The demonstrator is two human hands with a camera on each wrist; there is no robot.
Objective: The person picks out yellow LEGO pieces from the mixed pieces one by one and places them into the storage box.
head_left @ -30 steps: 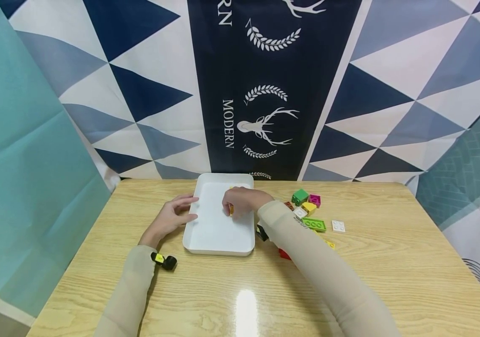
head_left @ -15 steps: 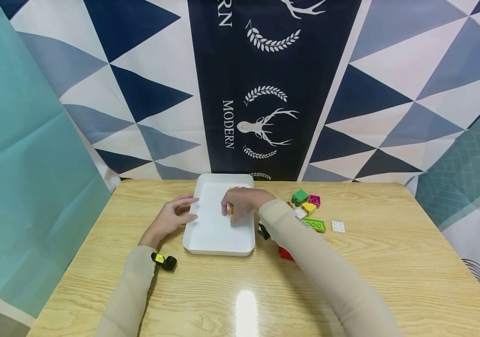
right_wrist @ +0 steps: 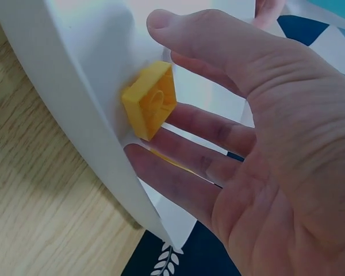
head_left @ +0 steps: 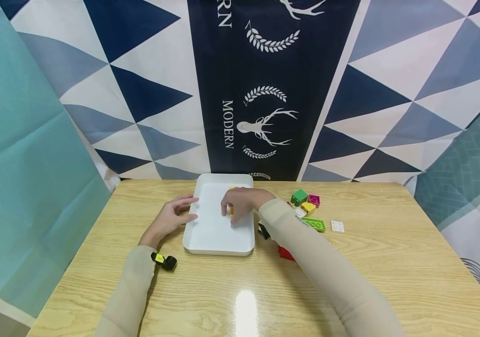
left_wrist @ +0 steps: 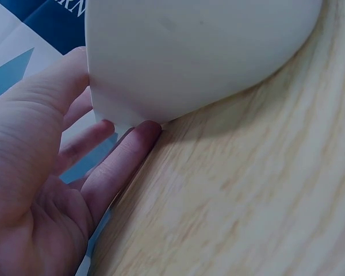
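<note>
A shallow white tray [head_left: 208,234] lies on the wooden table. My left hand [head_left: 169,220] rests at its left side, with thumb and fingertips against the outer wall in the left wrist view. Over the tray's right half is my right hand [head_left: 245,204], its thumb held apart from the fingers. In the right wrist view, a yellow toy brick [right_wrist: 151,102] stands on its side in the tray, hollow underside showing, and the fingers lie right beside it. Behind those fingers a strip of another yellow piece [right_wrist: 169,161] shows, mostly hidden.
Right of the tray lie loose toy bricks: green [head_left: 299,197], magenta [head_left: 313,201], yellow [head_left: 308,208], lime green [head_left: 314,224] and a white plate [head_left: 337,226]. A red brick [head_left: 286,253] is partly under the right sleeve. A patterned cloth [head_left: 164,93] hangs behind the table.
Between one second and half a second ago, the right hand's fingers and thumb spread apart over the tray. Since then it has held still; the left hand stays put.
</note>
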